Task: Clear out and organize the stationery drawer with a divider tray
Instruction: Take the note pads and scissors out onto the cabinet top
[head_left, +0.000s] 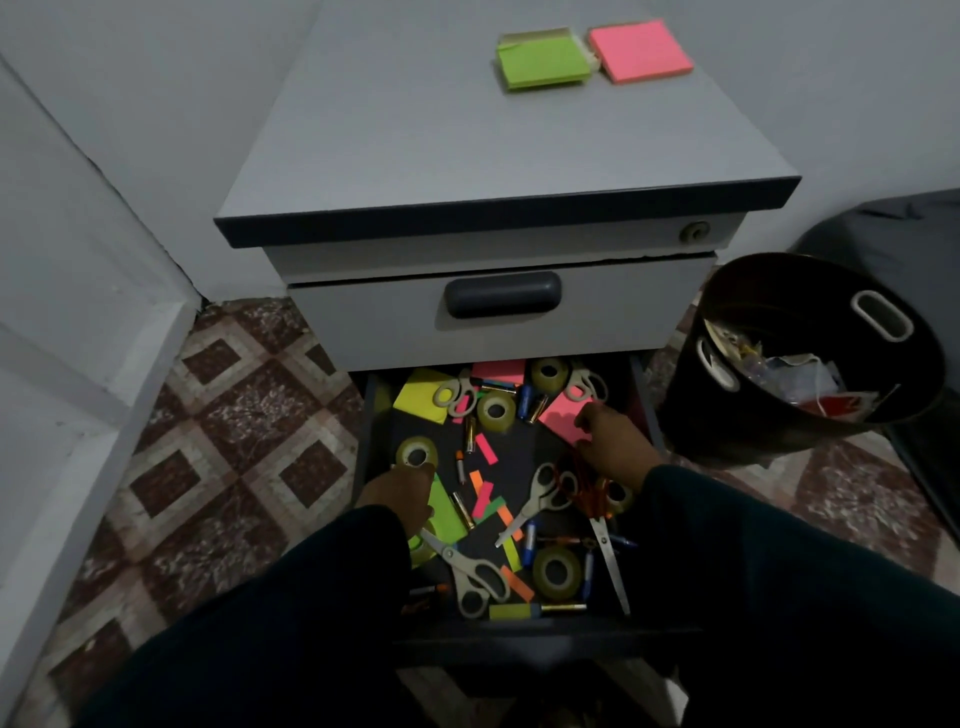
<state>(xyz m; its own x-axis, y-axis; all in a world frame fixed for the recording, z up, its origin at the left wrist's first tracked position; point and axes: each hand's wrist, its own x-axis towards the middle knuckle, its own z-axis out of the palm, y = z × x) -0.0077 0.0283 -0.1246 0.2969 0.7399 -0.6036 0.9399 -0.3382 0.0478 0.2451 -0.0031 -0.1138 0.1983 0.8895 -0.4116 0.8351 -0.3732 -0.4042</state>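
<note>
We count two sticky-note pads on the cabinet top, one green (543, 65) and one pink (640, 51). In the open drawer (374, 415) we count five tape rolls, among them one at the left (416, 453) and one near the front (557, 571), and five pairs of scissors, one lying at the front (467, 569). Beside the cabinet we see one black bin (810, 364).

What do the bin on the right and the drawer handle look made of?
Bin: likely glossy black plastic, given its moulded, white-rimmed grip slots and soft sheen. Drawer handle: dark matte plastic by the look, rounded and moulded, though coated metal can't be ruled out.
</note>
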